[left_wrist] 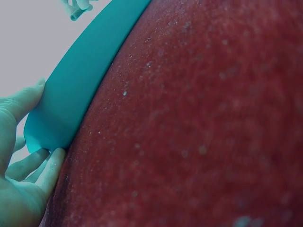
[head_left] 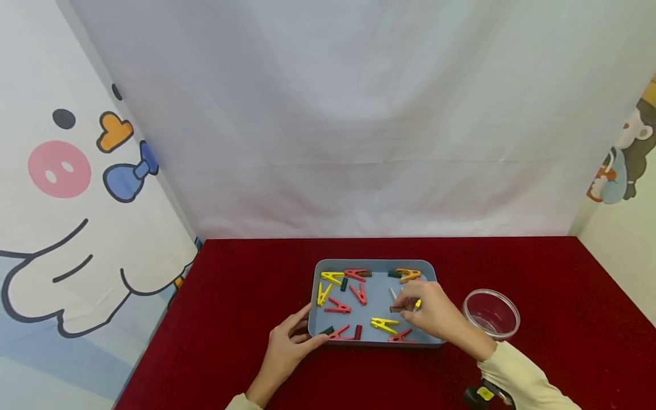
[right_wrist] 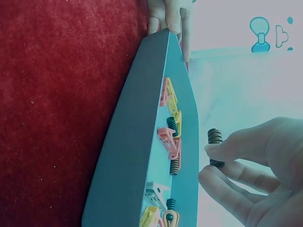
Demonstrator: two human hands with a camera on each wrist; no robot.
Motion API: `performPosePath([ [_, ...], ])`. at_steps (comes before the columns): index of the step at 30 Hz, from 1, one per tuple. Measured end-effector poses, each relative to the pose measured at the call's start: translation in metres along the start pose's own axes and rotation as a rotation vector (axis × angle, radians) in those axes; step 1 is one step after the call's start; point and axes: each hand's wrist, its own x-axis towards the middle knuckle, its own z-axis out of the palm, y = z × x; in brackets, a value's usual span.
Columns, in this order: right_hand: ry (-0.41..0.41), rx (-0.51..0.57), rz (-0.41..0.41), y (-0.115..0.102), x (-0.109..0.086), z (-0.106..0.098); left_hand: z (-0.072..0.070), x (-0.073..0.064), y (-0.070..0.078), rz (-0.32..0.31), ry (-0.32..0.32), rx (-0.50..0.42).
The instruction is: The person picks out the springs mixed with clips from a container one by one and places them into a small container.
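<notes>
My right hand (head_left: 428, 307) is over the right half of a shallow blue-grey tray (head_left: 379, 265). Between its thumb and fingers it pinches a dark brown coil spring (right_wrist: 215, 136), raised above the tray wall in the right wrist view. At the tray's near left corner, my left hand (head_left: 286, 345) grips the wall, thumb at the rim and fingers against the side. Inside the tray lie several red clips (head_left: 338, 306), yellow clips (head_left: 384, 324), an orange clip (head_left: 409, 275) and more springs, such as a red one (head_left: 358, 332) and a dark green one (head_left: 344, 285).
Right of the tray, close to my right forearm, stands a clear round tub (head_left: 492, 292). A small black device with a yellow label (head_left: 486, 393) shows by the right sleeve. Dark red cloth (head_left: 246, 296) covers the table, with a white curtain (head_left: 359, 125) behind.
</notes>
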Motion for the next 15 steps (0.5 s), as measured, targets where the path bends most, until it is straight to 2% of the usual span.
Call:
performPosePath([
  [6, 0.012, -0.004, -0.008, -0.002, -0.003, -0.005, 0.000, 0.000, -0.003, -0.003, 0.004, -0.003],
  [15, 0.023, 0.009, 0.022, -0.009, -0.006, -0.015, 0.000, 0.001, -0.004, 0.001, 0.011, 0.002],
])
